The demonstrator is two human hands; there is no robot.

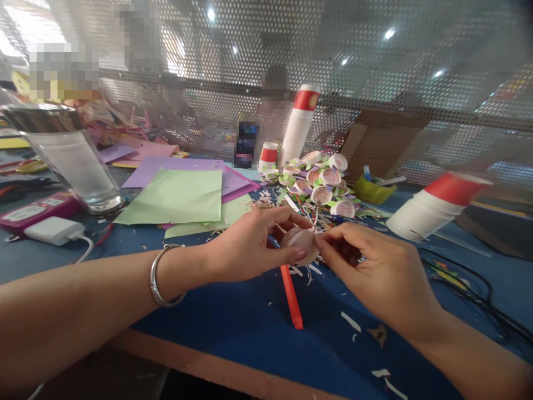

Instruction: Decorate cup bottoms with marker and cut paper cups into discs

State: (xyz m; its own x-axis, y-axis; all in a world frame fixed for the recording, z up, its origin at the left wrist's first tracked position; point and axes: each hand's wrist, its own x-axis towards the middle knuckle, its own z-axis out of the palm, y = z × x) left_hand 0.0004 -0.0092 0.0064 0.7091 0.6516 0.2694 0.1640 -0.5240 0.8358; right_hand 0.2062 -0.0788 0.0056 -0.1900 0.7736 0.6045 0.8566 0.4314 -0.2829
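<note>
My left hand [254,244] and my right hand [375,266] meet over the blue table and together pinch a small round pinkish paper piece [300,242]. The left thumb and fingers close round its left side; the right fingertips pinch its right edge. A silver bangle [160,280] sits on my left wrist. A red stick [290,295] lies on the table just below the hands. Behind them is a heap of round decorated paper pieces [320,180] with paper scraps around it.
Green and purple paper sheets [183,194] lie at left centre. A glass [73,161], a white charger [54,229] and a pink case [37,210] stand at left. Cup stacks: one upright [300,122], one lying at right [433,205]. Black cables [470,280] run at right. A perforated screen closes the back.
</note>
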